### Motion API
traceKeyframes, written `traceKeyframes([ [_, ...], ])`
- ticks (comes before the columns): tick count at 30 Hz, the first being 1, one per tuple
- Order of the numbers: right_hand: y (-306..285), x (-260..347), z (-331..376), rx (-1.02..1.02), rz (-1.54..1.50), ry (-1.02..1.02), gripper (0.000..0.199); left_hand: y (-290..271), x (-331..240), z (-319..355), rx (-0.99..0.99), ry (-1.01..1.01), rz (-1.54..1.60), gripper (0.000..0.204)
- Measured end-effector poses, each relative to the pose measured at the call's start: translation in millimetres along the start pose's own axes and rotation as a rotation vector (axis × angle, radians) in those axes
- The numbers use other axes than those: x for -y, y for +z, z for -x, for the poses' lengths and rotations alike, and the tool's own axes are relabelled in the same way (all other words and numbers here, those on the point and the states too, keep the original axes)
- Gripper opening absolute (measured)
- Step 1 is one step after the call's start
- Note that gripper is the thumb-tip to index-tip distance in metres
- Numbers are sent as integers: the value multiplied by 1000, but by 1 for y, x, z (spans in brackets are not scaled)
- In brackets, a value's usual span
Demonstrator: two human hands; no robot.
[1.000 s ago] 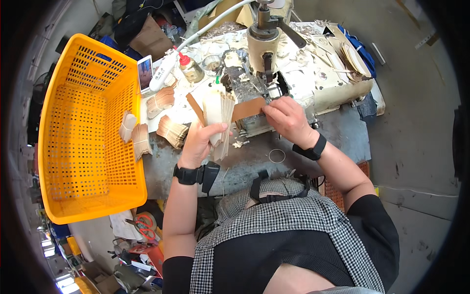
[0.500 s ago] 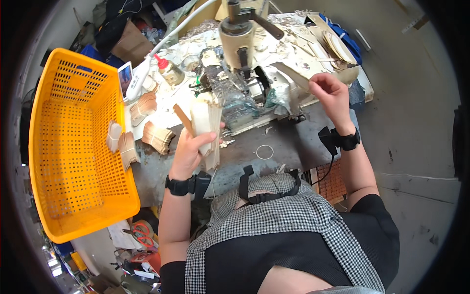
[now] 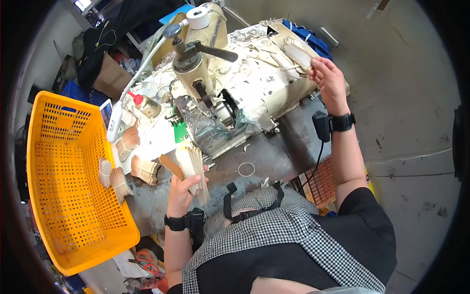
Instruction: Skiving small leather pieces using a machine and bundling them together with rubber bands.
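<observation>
My left hand [image 3: 180, 198] is closed round a stack of thin pale cut pieces [image 3: 190, 164], held over the front of the bench with the thumb across it. A brown piece [image 3: 171, 167] sticks out on the stack's left side. At the far right my right hand [image 3: 330, 83] pinches the end of a flat pale piece [image 3: 298, 53], over a pile of similar pieces. Between the hands stands a bench machine [image 3: 188, 68] with an upright column and a dark lever. Its round metal part [image 3: 225, 112] is partly covered by plastic film.
A yellow perforated basket [image 3: 134, 232] stands at the left. Beside it lie banded bundles [image 3: 145, 170] of pieces, a red-capped bottle [image 3: 148, 107] and a white lamp [image 3: 114, 125]. Scraps [image 3: 259, 54] litter the machine's top. A thin ring [image 3: 246, 169] lies on the grey bench.
My right hand has moved away from the machine to the far right pile; the piece it held near the machine no longer shows there. The view has tilted. My left hand still holds the stack.
</observation>
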State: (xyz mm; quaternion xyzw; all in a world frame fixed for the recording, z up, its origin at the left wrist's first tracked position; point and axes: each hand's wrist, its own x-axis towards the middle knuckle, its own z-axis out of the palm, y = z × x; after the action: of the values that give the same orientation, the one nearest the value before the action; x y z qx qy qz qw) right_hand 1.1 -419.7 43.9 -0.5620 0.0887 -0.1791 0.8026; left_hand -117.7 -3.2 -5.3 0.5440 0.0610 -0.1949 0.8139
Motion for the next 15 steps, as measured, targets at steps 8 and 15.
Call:
traceKeyframes([
  [8,-23,-24,-39,-290,517,-149,20,2,6,4,28,-23,-5,49],
  [15,49,-34,67,333,442,-164,25,11,1,9,67,-54,-154,52],
])
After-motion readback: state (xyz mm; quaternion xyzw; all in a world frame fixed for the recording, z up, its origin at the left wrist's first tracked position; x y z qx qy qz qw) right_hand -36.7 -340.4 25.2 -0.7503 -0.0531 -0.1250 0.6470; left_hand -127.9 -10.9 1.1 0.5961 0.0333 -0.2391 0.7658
